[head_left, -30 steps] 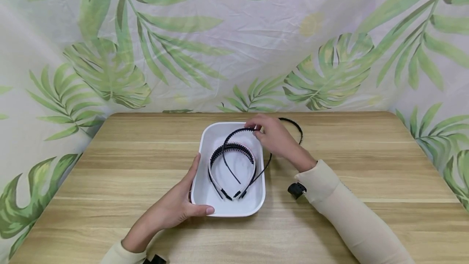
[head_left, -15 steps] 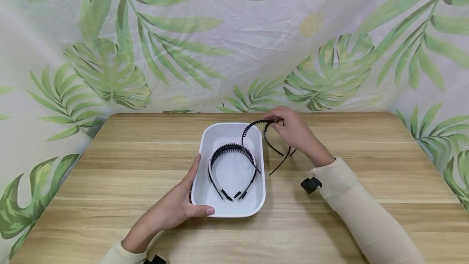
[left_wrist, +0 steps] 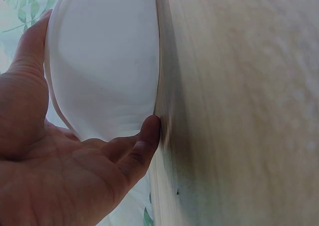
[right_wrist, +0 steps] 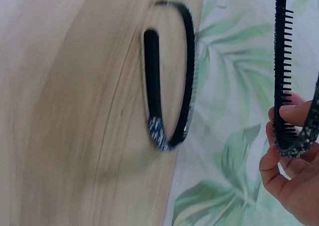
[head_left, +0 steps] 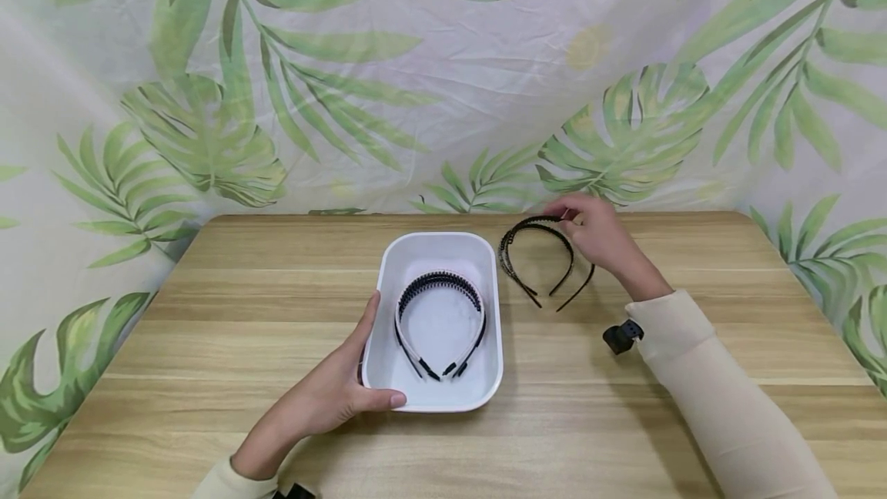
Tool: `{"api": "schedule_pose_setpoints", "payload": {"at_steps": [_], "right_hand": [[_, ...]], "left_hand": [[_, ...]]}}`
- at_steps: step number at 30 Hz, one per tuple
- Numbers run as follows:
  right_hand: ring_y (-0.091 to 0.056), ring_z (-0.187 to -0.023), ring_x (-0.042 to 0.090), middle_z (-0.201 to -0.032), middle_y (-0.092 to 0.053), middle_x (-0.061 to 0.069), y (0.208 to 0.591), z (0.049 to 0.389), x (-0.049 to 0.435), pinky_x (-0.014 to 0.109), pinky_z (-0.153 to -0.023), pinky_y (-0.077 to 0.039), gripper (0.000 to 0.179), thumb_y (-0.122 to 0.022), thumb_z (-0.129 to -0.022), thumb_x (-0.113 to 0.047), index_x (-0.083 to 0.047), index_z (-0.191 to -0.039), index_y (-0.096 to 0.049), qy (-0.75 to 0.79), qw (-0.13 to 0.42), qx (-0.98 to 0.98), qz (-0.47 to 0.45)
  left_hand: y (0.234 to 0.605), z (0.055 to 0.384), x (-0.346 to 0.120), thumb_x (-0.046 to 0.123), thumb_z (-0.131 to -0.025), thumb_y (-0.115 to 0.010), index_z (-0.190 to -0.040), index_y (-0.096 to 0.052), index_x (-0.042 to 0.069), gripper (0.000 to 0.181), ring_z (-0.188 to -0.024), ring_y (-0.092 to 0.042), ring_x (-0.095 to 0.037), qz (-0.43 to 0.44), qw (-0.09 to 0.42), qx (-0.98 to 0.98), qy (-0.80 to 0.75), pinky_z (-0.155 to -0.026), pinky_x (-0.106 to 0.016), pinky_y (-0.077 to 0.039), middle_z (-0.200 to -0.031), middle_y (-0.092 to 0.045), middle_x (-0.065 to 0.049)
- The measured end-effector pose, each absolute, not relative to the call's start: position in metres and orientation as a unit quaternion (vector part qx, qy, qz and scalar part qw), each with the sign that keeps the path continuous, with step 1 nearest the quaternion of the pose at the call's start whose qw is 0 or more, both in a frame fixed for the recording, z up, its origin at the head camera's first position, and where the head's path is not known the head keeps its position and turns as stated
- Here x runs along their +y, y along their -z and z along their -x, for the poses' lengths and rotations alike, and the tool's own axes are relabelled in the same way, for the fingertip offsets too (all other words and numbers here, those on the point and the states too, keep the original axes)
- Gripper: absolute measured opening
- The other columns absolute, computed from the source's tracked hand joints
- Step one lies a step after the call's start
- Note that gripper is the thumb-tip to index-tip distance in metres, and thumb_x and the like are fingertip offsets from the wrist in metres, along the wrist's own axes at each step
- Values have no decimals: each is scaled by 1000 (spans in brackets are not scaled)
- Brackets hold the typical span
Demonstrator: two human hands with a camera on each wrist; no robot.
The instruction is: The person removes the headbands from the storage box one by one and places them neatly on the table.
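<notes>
My left hand (head_left: 339, 383) grips the near left corner of a white plastic tub (head_left: 400, 262), thumb over the front rim, other fingers along its side. Black toothed headbands (head_left: 440, 277) and a pale one (head_left: 410, 346) lie nested inside it. To the tub's right, my right hand (head_left: 597, 234) pinches a black toothed headband (right_wrist: 280, 61) with a speckled, sparkly outer face, thumb on its teeth. Another black headband (right_wrist: 152, 81), glittery at the bend, lies on the table just below; the two overlap in the head view.
The wood-grain table (head_left: 242, 314) ends just behind the right hand, where a leaf-print cloth (head_left: 485, 114) hangs. Each sleeve cuff carries a small black device, such as the right one (head_left: 622, 336).
My right hand has moved right, carrying the black headband from over the tub to above the one lying on the table. The left hand and tub have stayed put.
</notes>
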State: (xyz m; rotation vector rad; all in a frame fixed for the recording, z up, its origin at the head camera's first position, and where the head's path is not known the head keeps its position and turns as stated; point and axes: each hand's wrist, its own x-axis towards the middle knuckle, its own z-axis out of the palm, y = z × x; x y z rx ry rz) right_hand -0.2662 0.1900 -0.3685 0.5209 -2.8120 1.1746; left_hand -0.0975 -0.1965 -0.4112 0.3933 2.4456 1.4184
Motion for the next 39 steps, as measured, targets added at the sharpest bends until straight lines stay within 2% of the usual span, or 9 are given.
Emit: {"api": "schedule_pose_setpoints", "payload": {"at_steps": [6, 14, 20, 24, 31, 39], "right_hand": [[-60, -114, 41, -128, -67, 24, 371, 270, 208, 49, -89, -48, 31, -54, -102, 9, 2, -126, -71, -376, 15, -914, -150], [-60, -115, 40, -130, -67, 24, 380, 276, 228, 45, -83, -48, 31, -53, -102, 9, 1, -126, -72, -366, 16, -921, -131], [-58, -118, 42, -135, -64, 25, 384, 279, 241, 47, -84, -48, 33, -50, -103, 7, 2, -130, -69, -357, 2, -927, -110], [-59, -118, 43, -134, -65, 27, 387, 281, 249, 50, -87, -49, 34, -49, -103, 7, 3, -130, -69, -354, 2, -929, -106], [-59, -117, 44, -133, -66, 28, 394, 286, 262, 50, -89, -48, 36, -49, -100, 10, 4, -129, -70, -359, 6, -928, -98], [-55, -124, 49, -133, -64, 33, 402, 291, 275, 63, -103, -45, 36, -44, -101, 10, 8, -128, -68, -356, -12, -930, -90]], "left_hand": [[412, 97, -197, 32, -79, -94, -169, 9, 22, 137, -152, -31, -37, -137, 142, 849, -491, -106, -4, -25, -177, -2, -18], [411, 97, -197, 30, -79, -94, -169, 9, 21, 137, -153, -29, -38, -137, 142, 847, -494, -107, -4, -24, -177, 0, -18], [411, 97, -197, 30, -79, -93, -169, 9, 21, 137, -153, -29, -38, -138, 141, 847, -493, -107, -4, -23, -177, -1, -18], [412, 97, -196, 31, -79, -94, -169, 9, 25, 137, -155, -26, -36, -133, 142, 852, -486, -109, -5, -22, -177, -2, -15], [413, 97, -196, 33, -78, -94, -169, 9, 28, 137, -155, -27, -35, -128, 142, 860, -473, -116, -13, -24, -177, -3, -14], [410, 97, -197, 31, -79, -94, -169, 9, 26, 137, -156, -25, -36, -132, 143, 855, -481, -112, -7, -22, -177, -2, -15]]}}
